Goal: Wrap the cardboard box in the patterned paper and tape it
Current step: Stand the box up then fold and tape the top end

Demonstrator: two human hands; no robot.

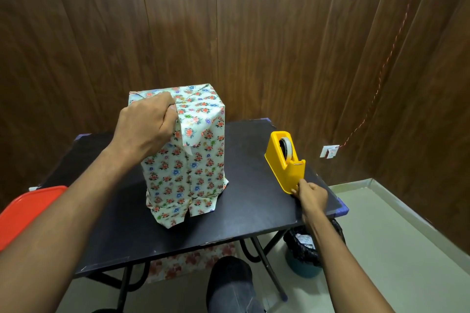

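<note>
Head view: my left hand (146,124) grips the paper (193,134) flap atop the box (183,175); my right hand (311,197) pinches the tape dispenser (286,160) on the counter (244,216).

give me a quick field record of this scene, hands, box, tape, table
box: upright on the table, covered in floral paper; flap loose at the upper front, bottom edges splayed out
left hand: grips the paper at the box's top front edge
right hand: fingers curled at the near end of the dispenser
dispenser: yellow, holds a tape roll, right of the box and apart from it
tape on the flap: none seen
left edge: red lid
under the table: bin, more floral paper
</note>
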